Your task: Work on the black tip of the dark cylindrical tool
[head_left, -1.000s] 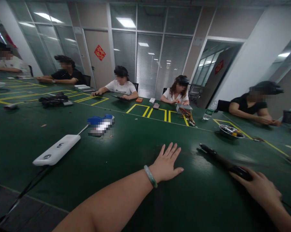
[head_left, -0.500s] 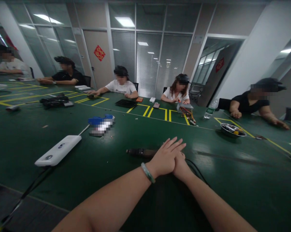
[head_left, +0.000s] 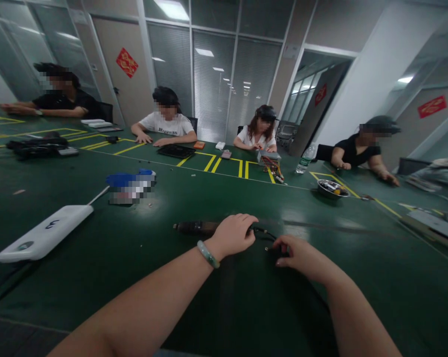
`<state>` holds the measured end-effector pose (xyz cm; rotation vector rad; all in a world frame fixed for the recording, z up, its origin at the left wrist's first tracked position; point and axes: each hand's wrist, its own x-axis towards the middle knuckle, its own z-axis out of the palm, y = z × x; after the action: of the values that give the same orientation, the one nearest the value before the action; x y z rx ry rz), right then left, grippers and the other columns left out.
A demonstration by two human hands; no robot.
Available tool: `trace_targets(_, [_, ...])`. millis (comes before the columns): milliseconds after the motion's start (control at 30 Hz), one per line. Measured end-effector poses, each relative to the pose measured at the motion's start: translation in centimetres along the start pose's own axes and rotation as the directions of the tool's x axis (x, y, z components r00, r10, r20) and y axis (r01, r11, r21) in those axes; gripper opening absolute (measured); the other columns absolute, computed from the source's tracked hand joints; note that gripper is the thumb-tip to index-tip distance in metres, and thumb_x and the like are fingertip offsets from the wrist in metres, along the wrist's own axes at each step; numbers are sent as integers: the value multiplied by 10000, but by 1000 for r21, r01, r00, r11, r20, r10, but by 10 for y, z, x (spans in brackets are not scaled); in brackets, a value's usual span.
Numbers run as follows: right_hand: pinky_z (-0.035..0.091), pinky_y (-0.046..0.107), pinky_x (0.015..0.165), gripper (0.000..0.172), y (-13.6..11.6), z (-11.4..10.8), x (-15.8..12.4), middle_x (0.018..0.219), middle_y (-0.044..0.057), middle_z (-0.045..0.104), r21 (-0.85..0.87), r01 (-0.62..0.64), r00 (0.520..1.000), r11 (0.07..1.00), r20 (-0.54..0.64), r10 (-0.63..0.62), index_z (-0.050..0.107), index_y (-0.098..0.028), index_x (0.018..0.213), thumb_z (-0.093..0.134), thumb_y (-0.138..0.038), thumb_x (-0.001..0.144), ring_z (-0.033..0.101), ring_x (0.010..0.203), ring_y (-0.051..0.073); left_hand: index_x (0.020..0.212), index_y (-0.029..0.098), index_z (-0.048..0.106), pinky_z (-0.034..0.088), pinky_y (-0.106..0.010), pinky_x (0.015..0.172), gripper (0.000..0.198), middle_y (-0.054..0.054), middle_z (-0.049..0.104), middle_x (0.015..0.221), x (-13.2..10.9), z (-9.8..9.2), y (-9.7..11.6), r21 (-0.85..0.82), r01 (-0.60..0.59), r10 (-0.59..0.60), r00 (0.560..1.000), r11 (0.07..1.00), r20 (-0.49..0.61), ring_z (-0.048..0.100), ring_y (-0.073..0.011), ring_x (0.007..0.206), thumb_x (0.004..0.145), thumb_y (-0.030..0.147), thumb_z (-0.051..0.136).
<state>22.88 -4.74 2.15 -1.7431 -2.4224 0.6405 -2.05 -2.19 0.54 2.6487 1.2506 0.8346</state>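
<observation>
Left hand (head_left: 233, 237), jade bangle (head_left: 208, 254) on the wrist, curls closed over the rear of a dark corded handheld tool (head_left: 196, 228), which lies flat on the worktop (head_left: 376, 248), its tip pointing to the left. Black cable (head_left: 264, 233) runs from under the left hand toward the right hand (head_left: 301, 258). Right hand is half curled, fingers (head_left: 283, 258) at the cable; whether it has hold cannot be told.

Beyond the hands, a pixelated object with a blue part (head_left: 130, 186) sits on the dark green worktop, near a white rounded box (head_left: 45, 233) with a thin lead. Farther off are a steel bowl (head_left: 331, 188) holding small parts, a plastic water bottle (head_left: 305, 158), and a metal box with coloured wires (head_left: 268, 157) inside yellow tape markings (head_left: 227, 166). A black tablet (head_left: 176, 151) lies before a seated person in a white T-shirt (head_left: 167, 124), whose hands rest beside it. Three more seated people work along the worktop, all well apart from the hands.
</observation>
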Motion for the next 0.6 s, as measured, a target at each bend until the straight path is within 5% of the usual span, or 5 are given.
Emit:
trace_targets(233, [393, 267, 604, 53, -15, 15, 3, 793, 16, 657, -109, -105, 990, 988, -105, 94, 676, -227, 825, 642, -254, 795, 612, 731, 184, 1132, 230, 574, 438, -354, 909, 268, -34, 614, 1135, -2, 6, 2, 101, -12, 6, 998, 995, 58, 566, -209, 1034, 879, 316, 558])
trace_targets(433, [414, 299, 666, 96, -14, 23, 19, 887, 52, 664, -78, -268, 908, 960, -354, 225, 650, -211, 874, 576, -271, 879, 617, 787, 207, 1103, 262, 608, 437, -339, 901, 227, -9, 620, 1131, 0, 9, 2, 93, -68, 60, 995, 993, 80, 572, -190, 1018, 893, 251, 523])
trace_targets(533, [410, 289, 697, 127, -9, 22, 31, 1000, 63, 640, -58, -249, 839, 967, -512, 185, 624, -203, 949, 517, -267, 926, 605, 856, 202, 1083, 276, 621, 433, -336, 909, 216, 9, 627, 1122, 1, 10, -1, 81, -57, 52, 996, 995, 68, 574, -182, 1011, 887, 269, 529])
trace_targets(600, [403, 278, 709, 112, -6, 22, 38, 997, 51, 635, -59, -191, 846, 980, -516, 133, 622, -201, 950, 526, -252, 924, 595, 867, 192, 1073, 284, 629, 433, -336, 908, 212, 17, 636, 1105, 1, 11, -3, 70, -48, 43, 997, 996, 63, 579, -181, 996, 879, 286, 544])
